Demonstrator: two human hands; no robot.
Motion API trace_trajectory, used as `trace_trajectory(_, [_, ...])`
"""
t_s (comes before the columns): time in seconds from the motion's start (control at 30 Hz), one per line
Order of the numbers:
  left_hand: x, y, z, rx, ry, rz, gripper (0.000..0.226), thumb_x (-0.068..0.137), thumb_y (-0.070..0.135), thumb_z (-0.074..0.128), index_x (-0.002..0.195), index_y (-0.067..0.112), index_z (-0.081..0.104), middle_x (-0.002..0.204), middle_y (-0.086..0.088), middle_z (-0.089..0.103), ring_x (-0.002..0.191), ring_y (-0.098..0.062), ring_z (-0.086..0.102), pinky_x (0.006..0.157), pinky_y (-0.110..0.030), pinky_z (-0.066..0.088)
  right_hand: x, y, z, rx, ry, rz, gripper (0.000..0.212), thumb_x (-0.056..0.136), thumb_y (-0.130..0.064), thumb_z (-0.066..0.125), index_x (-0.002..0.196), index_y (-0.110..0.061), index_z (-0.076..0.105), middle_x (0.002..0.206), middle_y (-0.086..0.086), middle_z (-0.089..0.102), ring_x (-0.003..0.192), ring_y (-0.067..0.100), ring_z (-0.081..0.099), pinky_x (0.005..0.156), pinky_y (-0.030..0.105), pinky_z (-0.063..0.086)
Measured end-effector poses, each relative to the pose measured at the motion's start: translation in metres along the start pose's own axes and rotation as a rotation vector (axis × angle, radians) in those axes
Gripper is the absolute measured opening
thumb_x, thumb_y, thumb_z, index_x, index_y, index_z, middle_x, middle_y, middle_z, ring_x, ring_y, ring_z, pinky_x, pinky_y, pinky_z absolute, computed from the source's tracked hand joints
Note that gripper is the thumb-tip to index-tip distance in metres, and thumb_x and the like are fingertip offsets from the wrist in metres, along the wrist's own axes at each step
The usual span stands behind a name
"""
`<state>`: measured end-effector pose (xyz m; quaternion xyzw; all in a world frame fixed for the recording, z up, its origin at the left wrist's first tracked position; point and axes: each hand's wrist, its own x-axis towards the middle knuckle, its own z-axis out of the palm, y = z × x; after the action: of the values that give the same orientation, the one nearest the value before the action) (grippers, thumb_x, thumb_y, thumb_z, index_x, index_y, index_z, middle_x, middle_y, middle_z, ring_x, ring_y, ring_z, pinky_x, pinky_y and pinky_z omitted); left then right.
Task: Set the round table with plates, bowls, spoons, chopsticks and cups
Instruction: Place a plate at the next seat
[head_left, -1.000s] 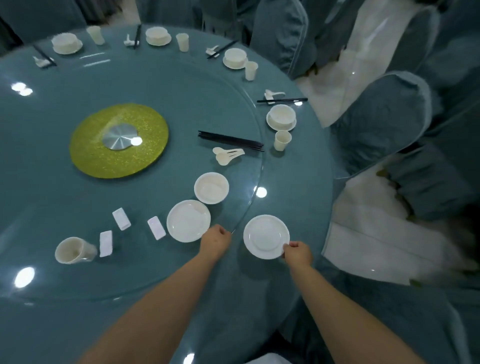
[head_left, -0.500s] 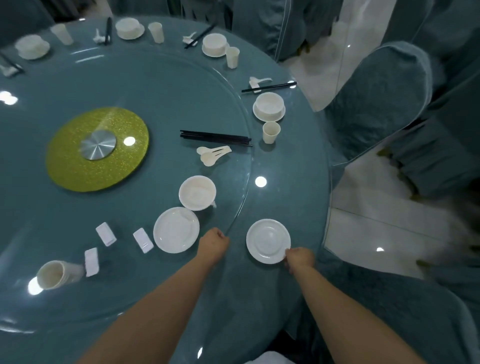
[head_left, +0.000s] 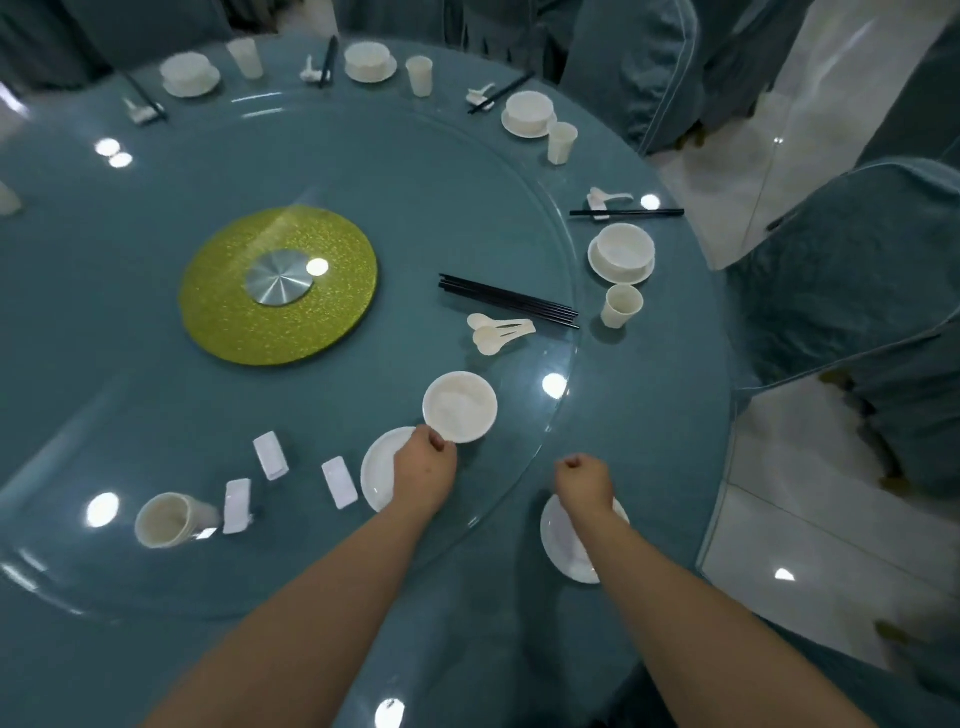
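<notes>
Presently, step in hand: the left hand reached for the loose bowl on the glass turntable, seemingly to carry it to the plate laid at the near table edge.
Left hand: thumb and fingertips curled at the bowl's near rim; contact looked likely, but a firm pinch could not be confirmed.
Right hand: the right hand hovered above the far edge of the plate, fingers curled in a loose fist and holding nothing.
Task items: the bowl sat on the turntable just beyond a second plate, which the left hand partly covered; the placed plate lay on the blue tablecloth outside the glass.
Method advised: take the bowl by its rim with thumb inside, lift it clear of the turntable's raised edge, and centre it on the plate as at the finished setting further round.
Supplies nearby: a bundle of black chopsticks and stacked spoons lay beyond the bowl; a cup on its side and three white rests lay to the left.
Obstructions: none lay between bowl and plate; the right forearm crossed the plate and, in my judgement, would need to shift aside.
Risk: the glass looked slick, so a nudged bowl might slide.
</notes>
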<state>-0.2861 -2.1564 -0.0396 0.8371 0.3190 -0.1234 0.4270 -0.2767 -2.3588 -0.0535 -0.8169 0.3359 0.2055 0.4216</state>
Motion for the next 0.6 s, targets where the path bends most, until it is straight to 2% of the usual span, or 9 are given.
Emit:
trace_trajectory(0.07, [0.013, 0.003, -0.01, -0.007, 0.067, 0.018, 0.011, 0.09, 0.021, 0.053, 0.09, 0.011, 0.056, 0.078, 0.001, 0.06, 0.076, -0.021, 0.054, 0.069, -0.029, 0.037, 0.001, -0.025, 0.012, -0.007, -0.016, -0.057, 0.021, 0.09, -0.014, 0.053, 0.092, -0.005, 0.072, 0.095, 0.015, 0.071, 0.09, 0.032, 0.065, 0.079, 0.031, 0.049])
trace_trajectory(0.13, [0.026, 0.006, -0.019, 0.008, 0.095, 0.033, 0.011, 0.09, 0.018, 0.053, 0.093, 0.009, 0.06, 0.085, -0.001, 0.063, 0.08, -0.021, 0.055, 0.073, -0.028, 0.04, 0.002, -0.046, 0.024, 0.009, -0.053, -0.1, 0.018, 0.089, -0.016, 0.055, 0.092, -0.008, 0.071, 0.093, 0.014, 0.072, 0.09, 0.032, 0.067, 0.082, 0.035, 0.054])
trace_trajectory(0.2, [0.043, 0.008, -0.026, 0.06, 0.071, 0.061, 0.007, 0.089, 0.012, 0.053, 0.088, 0.009, 0.06, 0.086, -0.007, 0.063, 0.081, -0.023, 0.054, 0.076, -0.033, 0.044, 0.007, -0.063, 0.037, -0.002, -0.074, -0.122, 0.018, 0.089, -0.018, 0.056, 0.095, -0.009, 0.07, 0.093, 0.012, 0.072, 0.09, 0.031, 0.067, 0.086, 0.041, 0.055])
trace_trajectory(0.3, [0.06, 0.014, -0.028, 0.166, 0.026, 0.103, 0.012, 0.085, 0.004, 0.052, 0.073, 0.005, 0.052, 0.071, -0.015, 0.052, 0.072, -0.031, 0.048, 0.064, -0.036, 0.039, 0.017, -0.077, 0.05, -0.021, -0.087, -0.146, 0.016, 0.088, -0.017, 0.056, 0.095, -0.009, 0.069, 0.093, 0.011, 0.072, 0.087, 0.029, 0.066, 0.082, 0.036, 0.056])
trace_trajectory(0.33, [0.064, 0.016, -0.028, 0.181, 0.017, 0.098, 0.013, 0.085, 0.003, 0.051, 0.073, -0.001, 0.055, 0.07, -0.021, 0.052, 0.073, -0.038, 0.051, 0.063, -0.036, 0.038, 0.021, -0.081, 0.053, -0.034, -0.094, -0.154, 0.016, 0.088, -0.016, 0.056, 0.094, -0.009, 0.07, 0.093, 0.011, 0.072, 0.085, 0.027, 0.065, 0.079, 0.034, 0.055])
trace_trajectory(0.4, [0.069, 0.02, -0.026, 0.193, -0.012, 0.095, 0.016, 0.085, 0.002, 0.05, 0.08, -0.011, 0.059, 0.084, -0.03, 0.06, 0.085, -0.045, 0.058, 0.063, -0.034, 0.038, 0.024, -0.085, 0.06, -0.065, -0.108, -0.175, 0.018, 0.088, -0.015, 0.055, 0.097, -0.009, 0.07, 0.093, 0.009, 0.071, 0.086, 0.025, 0.065, 0.079, 0.033, 0.054])
trace_trajectory(0.47, [0.069, 0.022, -0.024, 0.195, -0.051, 0.101, 0.018, 0.085, 0.002, 0.049, 0.084, -0.009, 0.062, 0.088, -0.027, 0.064, 0.088, -0.042, 0.061, 0.063, -0.033, 0.039, 0.023, -0.085, 0.064, -0.082, -0.109, -0.191, 0.02, 0.09, -0.014, 0.053, 0.097, -0.009, 0.071, 0.091, 0.009, 0.071, 0.086, 0.026, 0.065, 0.08, 0.035, 0.055])
trace_trajectory(0.6, [0.067, 0.022, -0.021, 0.219, -0.069, 0.085, 0.023, 0.089, 0.007, 0.047, 0.094, -0.002, 0.067, 0.092, -0.02, 0.067, 0.078, -0.03, 0.058, 0.067, -0.03, 0.04, 0.018, -0.085, 0.067, -0.138, -0.068, -0.23, 0.025, 0.09, -0.012, 0.049, 0.079, -0.009, 0.071, 0.073, 0.01, 0.066, 0.069, 0.023, 0.056, 0.061, 0.026, 0.045])
